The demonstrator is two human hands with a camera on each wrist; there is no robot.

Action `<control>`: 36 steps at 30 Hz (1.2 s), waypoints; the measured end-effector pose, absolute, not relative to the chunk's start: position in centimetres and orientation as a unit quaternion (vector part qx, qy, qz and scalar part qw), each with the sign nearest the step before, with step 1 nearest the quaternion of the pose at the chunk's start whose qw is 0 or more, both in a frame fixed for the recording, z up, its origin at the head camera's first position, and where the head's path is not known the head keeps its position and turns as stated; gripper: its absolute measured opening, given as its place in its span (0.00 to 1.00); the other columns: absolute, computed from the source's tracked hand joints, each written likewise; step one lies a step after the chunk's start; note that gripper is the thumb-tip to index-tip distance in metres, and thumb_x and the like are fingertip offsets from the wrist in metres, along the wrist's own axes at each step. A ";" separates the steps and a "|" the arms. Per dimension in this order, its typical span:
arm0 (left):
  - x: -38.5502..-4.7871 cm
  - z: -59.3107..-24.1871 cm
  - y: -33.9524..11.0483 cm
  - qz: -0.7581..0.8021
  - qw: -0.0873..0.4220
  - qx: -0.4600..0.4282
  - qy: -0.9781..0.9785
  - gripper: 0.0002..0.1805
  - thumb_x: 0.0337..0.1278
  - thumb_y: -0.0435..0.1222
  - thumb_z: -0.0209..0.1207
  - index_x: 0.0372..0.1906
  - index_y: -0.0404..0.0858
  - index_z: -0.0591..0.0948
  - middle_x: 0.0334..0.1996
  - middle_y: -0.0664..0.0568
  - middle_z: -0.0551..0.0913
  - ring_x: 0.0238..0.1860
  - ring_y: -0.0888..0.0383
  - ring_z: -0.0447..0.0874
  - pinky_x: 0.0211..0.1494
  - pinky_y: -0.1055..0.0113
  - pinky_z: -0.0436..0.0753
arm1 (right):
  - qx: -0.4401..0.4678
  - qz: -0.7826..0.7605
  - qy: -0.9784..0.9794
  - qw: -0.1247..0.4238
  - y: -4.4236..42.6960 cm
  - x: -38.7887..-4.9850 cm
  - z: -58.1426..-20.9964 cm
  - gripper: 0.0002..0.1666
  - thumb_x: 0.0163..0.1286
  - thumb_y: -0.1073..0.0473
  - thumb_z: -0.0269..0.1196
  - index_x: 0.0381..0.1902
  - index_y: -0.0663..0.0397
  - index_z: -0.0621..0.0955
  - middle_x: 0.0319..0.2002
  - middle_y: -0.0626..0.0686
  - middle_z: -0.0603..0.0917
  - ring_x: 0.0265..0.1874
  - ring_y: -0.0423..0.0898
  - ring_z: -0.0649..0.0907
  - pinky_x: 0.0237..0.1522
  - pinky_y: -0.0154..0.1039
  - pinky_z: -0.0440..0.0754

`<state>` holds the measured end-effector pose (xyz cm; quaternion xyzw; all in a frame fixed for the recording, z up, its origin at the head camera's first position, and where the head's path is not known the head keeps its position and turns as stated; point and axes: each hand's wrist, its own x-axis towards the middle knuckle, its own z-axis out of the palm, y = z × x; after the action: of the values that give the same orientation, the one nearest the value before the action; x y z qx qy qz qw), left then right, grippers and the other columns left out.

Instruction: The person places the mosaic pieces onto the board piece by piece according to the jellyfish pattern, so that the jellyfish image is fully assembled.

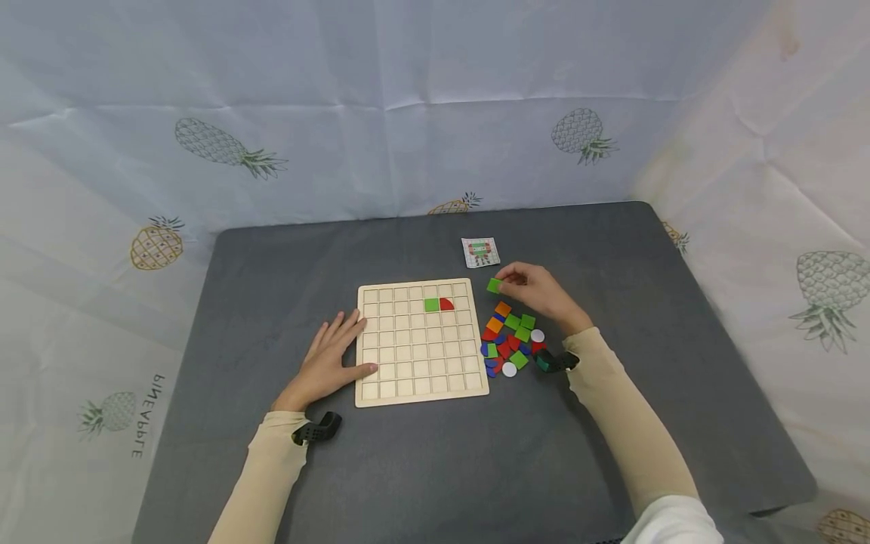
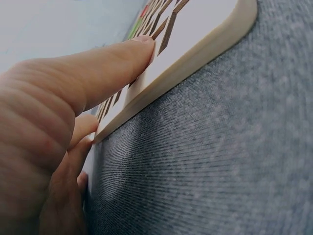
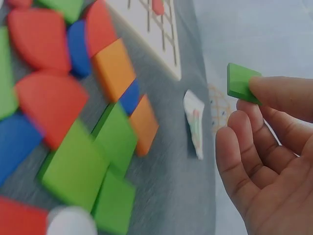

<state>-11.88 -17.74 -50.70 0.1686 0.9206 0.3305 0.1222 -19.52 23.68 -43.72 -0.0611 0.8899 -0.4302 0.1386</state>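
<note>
Pale cloth printed with pineapples (image 1: 408,53) hangs behind and beside a dark grey counter (image 1: 435,468). On it lies a wooden grid board (image 1: 414,350). The left grip (image 1: 329,361) is spread and loose, thumb on the board's face, other fingers at its left edge; light, even pressure there should stop the board sliding without tilting it. The right grip (image 1: 537,289) is clamped, thumb against fingers, on a green square (image 1: 493,285), held up just right of the board's upper right corner. Right of the board sits a heap of coloured pieces (image 1: 513,343); a sleeve kept high would spare it a knock. Beyond the board, a pattern card (image 1: 480,251) faces up, handy for checking. On the grid, a green tile (image 1: 431,304) and a red quarter-round (image 1: 446,304) fill neighbouring cells. For a clean fit, the pinch is best kept to the square's rim, its sides turned parallel to the grooves, and the release made flat.
</note>
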 end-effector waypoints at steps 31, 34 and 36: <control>-11.9 -50.7 -17.6 0.330 0.122 0.164 0.922 0.53 0.56 0.57 0.69 0.81 0.46 0.56 0.84 0.47 0.46 0.84 0.44 0.34 0.84 0.44 0.32 | -0.145 -0.478 0.849 0.175 14.5 -22.7 -43.2 0.12 0.76 0.54 0.62 0.50 0.54 0.82 0.43 0.55 0.82 0.46 0.60 0.80 0.47 0.44 0.79; -11.8 -50.7 -17.6 0.325 0.121 0.163 0.923 0.53 0.56 0.57 0.68 0.81 0.46 0.56 0.83 0.47 0.46 0.84 0.45 0.34 0.84 0.45 0.32 | -0.141 -0.475 0.849 0.184 13.8 -22.9 -43.3 0.12 0.76 0.54 0.61 0.50 0.54 0.83 0.44 0.55 0.83 0.47 0.60 0.81 0.47 0.44 0.79; -11.9 -50.7 -17.6 0.325 0.120 0.163 0.924 0.53 0.56 0.57 0.68 0.81 0.46 0.56 0.83 0.47 0.46 0.84 0.44 0.34 0.84 0.44 0.32 | -0.138 -0.475 0.848 0.192 13.5 -23.0 -43.4 0.12 0.76 0.54 0.61 0.51 0.54 0.83 0.45 0.55 0.83 0.47 0.60 0.81 0.47 0.43 0.79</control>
<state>-11.87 -17.56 -50.72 0.1634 0.9239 0.3246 0.1200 -22.96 13.46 -43.43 -0.1382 0.8479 -0.4746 0.1917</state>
